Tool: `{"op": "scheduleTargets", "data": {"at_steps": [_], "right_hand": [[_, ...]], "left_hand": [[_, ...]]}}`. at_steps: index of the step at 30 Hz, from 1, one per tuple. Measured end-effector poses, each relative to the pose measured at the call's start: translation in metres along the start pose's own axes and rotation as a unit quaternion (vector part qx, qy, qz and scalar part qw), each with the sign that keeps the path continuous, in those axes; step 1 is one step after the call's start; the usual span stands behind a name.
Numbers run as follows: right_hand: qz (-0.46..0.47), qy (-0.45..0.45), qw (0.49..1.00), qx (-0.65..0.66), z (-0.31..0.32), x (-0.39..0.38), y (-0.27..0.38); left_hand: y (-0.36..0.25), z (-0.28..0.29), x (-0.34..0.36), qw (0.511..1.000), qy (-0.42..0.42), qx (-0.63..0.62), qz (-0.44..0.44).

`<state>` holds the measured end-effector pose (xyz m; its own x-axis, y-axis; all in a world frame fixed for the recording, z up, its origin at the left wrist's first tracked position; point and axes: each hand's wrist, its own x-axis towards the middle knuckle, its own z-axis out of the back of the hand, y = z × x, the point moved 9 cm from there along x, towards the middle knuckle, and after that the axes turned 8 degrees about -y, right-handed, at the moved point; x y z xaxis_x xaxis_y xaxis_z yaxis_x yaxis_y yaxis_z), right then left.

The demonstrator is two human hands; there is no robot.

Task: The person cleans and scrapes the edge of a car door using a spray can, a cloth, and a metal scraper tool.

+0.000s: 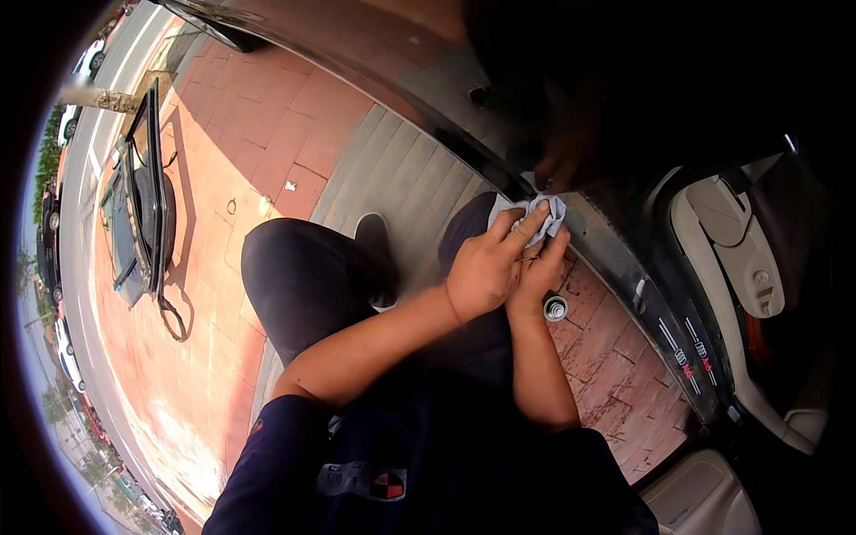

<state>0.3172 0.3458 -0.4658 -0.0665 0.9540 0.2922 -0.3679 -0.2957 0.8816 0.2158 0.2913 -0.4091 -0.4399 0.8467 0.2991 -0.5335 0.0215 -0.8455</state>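
Note:
A crumpled pale grey cloth (555, 214) is bunched up at the lower edge of a dark car body, near the door sill (615, 259). My left hand (486, 272) lies over it, fingers reaching forward and pressing onto the cloth. Close alongside, my right hand (538, 278) grips the cloth from the near side, its fingers partly covered by the left ones. Just right of my right wrist, a small open-topped can or bottle (555, 308) stands on the brick paving.
The open car doorway has beige trim (727, 241) on the right. A detached black car door frame with glass (152, 205) lies on sunlit paving at left. My bent knee (294, 276) and dark shoe (373, 245) are near the grey slab strip (392, 160). Parked cars line the road beyond.

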Motion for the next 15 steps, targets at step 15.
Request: {"op": "scheduleTargets", "data": {"at_steps": [15], "right_hand": [[0.033, -0.023, 0.997, 0.065, 0.012, -0.002, 0.026]], "left_hand": [[-0.017, 0.008, -0.001, 0.999, -0.012, -0.003, -0.033]]}}
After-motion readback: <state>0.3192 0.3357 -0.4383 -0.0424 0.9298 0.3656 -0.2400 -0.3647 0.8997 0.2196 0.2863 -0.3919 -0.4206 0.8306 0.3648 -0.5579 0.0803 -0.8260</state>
